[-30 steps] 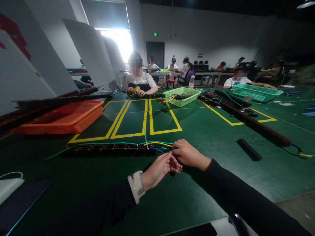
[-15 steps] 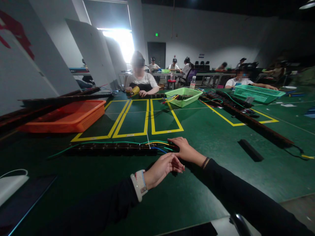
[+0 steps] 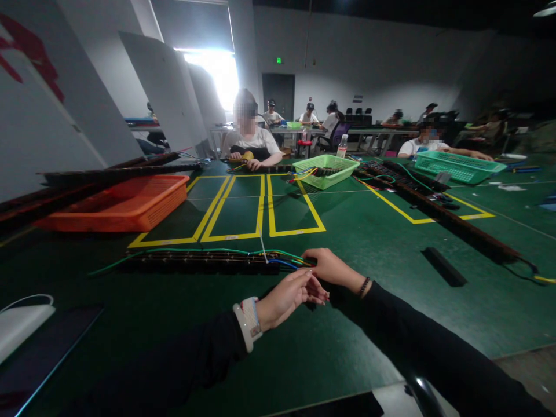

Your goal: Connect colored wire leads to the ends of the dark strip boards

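Observation:
A long black strip (image 3: 204,263) with a row of metal contacts lies across the green table in front of me. A green wire (image 3: 174,251) runs along its far edge, and blue and yellow wires come out near its right end. A white cable tie (image 3: 262,242) sticks up from the bundle. My right hand (image 3: 336,269) is closed on the wires (image 3: 291,260) at that end, its fingertips partly hidden. Just nearer to me, my left hand (image 3: 293,295) is open, palm turned to the right and fingers loosely stretched, its thumb close beside the right fingers.
Yellow tape frames (image 3: 232,237) mark the table beyond the strip. An orange basket (image 3: 160,202) stands left, a light green basket (image 3: 325,179) farther back. More dark strips (image 3: 469,229) and a short black piece (image 3: 443,266) lie right. A co-worker (image 3: 256,142) sits opposite.
My right hand's fingers have drawn in from reaching over the strip's end to a closer grip on the wires. My left hand has hardly moved.

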`<move>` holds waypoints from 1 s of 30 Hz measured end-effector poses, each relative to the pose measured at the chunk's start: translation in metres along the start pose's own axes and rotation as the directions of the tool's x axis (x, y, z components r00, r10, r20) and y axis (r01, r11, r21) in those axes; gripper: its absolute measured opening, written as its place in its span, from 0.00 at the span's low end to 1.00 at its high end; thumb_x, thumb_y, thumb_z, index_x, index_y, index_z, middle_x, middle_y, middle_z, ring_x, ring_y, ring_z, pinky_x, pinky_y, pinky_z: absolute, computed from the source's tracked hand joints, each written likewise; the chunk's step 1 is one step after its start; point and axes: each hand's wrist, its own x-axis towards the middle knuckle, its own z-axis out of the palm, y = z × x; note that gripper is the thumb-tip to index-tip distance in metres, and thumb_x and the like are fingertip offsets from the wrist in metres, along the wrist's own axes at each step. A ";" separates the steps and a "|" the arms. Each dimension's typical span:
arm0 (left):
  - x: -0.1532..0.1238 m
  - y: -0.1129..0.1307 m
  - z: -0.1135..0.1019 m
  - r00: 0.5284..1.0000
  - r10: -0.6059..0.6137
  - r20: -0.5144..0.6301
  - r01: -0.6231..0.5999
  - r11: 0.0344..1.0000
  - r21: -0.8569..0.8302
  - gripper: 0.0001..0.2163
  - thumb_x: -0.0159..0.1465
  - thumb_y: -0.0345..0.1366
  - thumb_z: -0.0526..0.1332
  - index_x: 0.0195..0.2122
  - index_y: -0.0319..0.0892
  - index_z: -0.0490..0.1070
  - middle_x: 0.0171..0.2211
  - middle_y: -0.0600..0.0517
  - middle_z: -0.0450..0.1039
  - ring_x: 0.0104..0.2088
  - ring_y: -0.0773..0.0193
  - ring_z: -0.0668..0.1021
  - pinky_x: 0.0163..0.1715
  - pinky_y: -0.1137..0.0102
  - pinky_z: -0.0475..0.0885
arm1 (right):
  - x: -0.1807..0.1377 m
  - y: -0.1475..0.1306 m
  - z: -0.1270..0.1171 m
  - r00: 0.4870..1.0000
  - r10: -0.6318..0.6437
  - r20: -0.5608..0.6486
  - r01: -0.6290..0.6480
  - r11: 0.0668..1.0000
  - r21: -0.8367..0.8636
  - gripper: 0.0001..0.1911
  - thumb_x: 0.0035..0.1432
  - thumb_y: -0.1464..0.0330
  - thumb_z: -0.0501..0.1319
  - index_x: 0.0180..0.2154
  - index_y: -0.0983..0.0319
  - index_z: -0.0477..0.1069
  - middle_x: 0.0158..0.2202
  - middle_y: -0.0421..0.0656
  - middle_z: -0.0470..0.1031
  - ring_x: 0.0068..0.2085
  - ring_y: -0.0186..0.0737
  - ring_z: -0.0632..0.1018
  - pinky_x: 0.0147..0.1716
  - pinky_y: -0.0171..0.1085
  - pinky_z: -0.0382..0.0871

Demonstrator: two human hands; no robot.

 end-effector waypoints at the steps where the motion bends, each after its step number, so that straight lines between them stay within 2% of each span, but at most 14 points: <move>1: 0.000 0.000 0.000 1.000 -0.003 0.003 0.003 1.000 -0.004 0.12 0.65 0.37 0.50 0.34 0.34 0.66 0.33 0.41 0.74 0.35 0.60 0.77 0.39 0.65 0.69 | 0.000 -0.001 -0.001 1.000 0.008 0.010 -0.008 1.000 0.019 0.08 0.49 0.71 0.61 0.35 0.64 0.75 0.29 0.40 0.76 0.29 0.34 0.73 0.28 0.30 0.61; 6: 0.002 0.001 -0.003 0.998 -0.056 -0.014 0.055 0.993 -0.103 0.14 0.66 0.38 0.49 0.36 0.31 0.68 0.38 0.36 0.74 0.39 0.57 0.77 0.48 0.60 0.66 | -0.002 -0.001 0.000 0.998 -0.043 -0.045 0.044 0.999 0.022 0.08 0.51 0.70 0.61 0.35 0.63 0.76 0.32 0.41 0.77 0.33 0.35 0.75 0.32 0.30 0.63; 10: 0.005 0.004 -0.004 0.993 -0.118 -0.028 0.106 0.958 -0.265 0.17 0.66 0.42 0.49 0.43 0.31 0.66 0.39 0.37 0.73 0.40 0.57 0.77 0.51 0.58 0.63 | -0.006 -0.003 0.004 0.975 -0.172 -0.139 0.140 0.966 -0.215 0.06 0.54 0.73 0.59 0.33 0.62 0.75 0.30 0.42 0.75 0.32 0.34 0.73 0.31 0.32 0.60; 13: 0.008 0.002 -0.006 0.994 -0.078 -0.075 0.045 0.927 -0.373 0.15 0.66 0.42 0.50 0.40 0.34 0.67 0.38 0.42 0.73 0.39 0.61 0.76 0.51 0.61 0.64 | -0.010 -0.008 0.005 0.939 -0.316 -0.139 0.218 0.855 -0.470 0.07 0.57 0.71 0.58 0.32 0.62 0.75 0.27 0.42 0.73 0.30 0.35 0.70 0.32 0.35 0.57; 15: 0.011 -0.001 -0.008 0.990 -0.034 -0.139 -0.028 0.904 -0.426 0.12 0.66 0.40 0.51 0.36 0.36 0.67 0.34 0.46 0.72 0.37 0.64 0.75 0.50 0.64 0.65 | -0.014 -0.012 0.004 0.906 -0.416 -0.077 0.288 0.739 -0.610 0.08 0.59 0.72 0.56 0.35 0.63 0.74 0.27 0.43 0.73 0.30 0.37 0.69 0.32 0.37 0.56; 18: 0.015 -0.007 -0.014 0.983 0.009 -0.182 -0.096 0.877 -0.471 0.09 0.65 0.38 0.53 0.32 0.38 0.67 0.31 0.49 0.71 0.35 0.66 0.74 0.47 0.66 0.66 | -0.019 -0.018 0.002 0.853 -0.522 0.022 0.372 0.576 -0.728 0.10 0.62 0.73 0.53 0.42 0.67 0.71 0.29 0.45 0.72 0.31 0.39 0.68 0.32 0.39 0.56; 20: 0.019 -0.011 -0.017 0.985 0.020 -0.172 -0.102 0.867 -0.488 0.09 0.64 0.38 0.54 0.31 0.39 0.66 0.30 0.50 0.70 0.35 0.66 0.74 0.45 0.66 0.67 | -0.021 -0.022 0.002 0.833 -0.548 0.073 0.403 0.512 -0.759 0.11 0.62 0.75 0.51 0.43 0.69 0.70 0.30 0.46 0.71 0.31 0.40 0.68 0.33 0.40 0.58; 22: 0.021 -0.014 -0.019 0.985 0.022 -0.173 -0.108 0.858 -0.502 0.09 0.64 0.38 0.55 0.29 0.39 0.65 0.28 0.51 0.69 0.34 0.66 0.73 0.42 0.68 0.68 | -0.023 -0.025 0.002 0.828 -0.546 0.126 0.435 0.485 -0.758 0.11 0.62 0.75 0.51 0.43 0.70 0.69 0.31 0.47 0.71 0.32 0.40 0.68 0.34 0.40 0.59; 26: 0.024 -0.016 -0.021 0.978 0.023 -0.208 -0.130 0.847 -0.516 0.10 0.63 0.38 0.55 0.27 0.39 0.62 0.24 0.55 0.64 0.27 0.70 0.70 0.36 0.72 0.68 | -0.023 -0.029 0.001 0.816 -0.540 0.204 0.505 0.496 -0.707 0.10 0.62 0.72 0.51 0.39 0.68 0.69 0.33 0.47 0.70 0.34 0.41 0.68 0.38 0.42 0.61; 30: 0.021 -0.011 -0.017 0.974 0.005 -0.226 -0.123 0.850 -0.513 0.10 0.65 0.36 0.53 0.26 0.39 0.62 0.23 0.56 0.63 0.23 0.73 0.67 0.34 0.74 0.68 | -0.024 -0.032 -0.002 0.807 -0.550 0.215 0.538 0.536 -0.651 0.11 0.62 0.71 0.51 0.38 0.68 0.70 0.34 0.48 0.71 0.36 0.42 0.68 0.41 0.42 0.62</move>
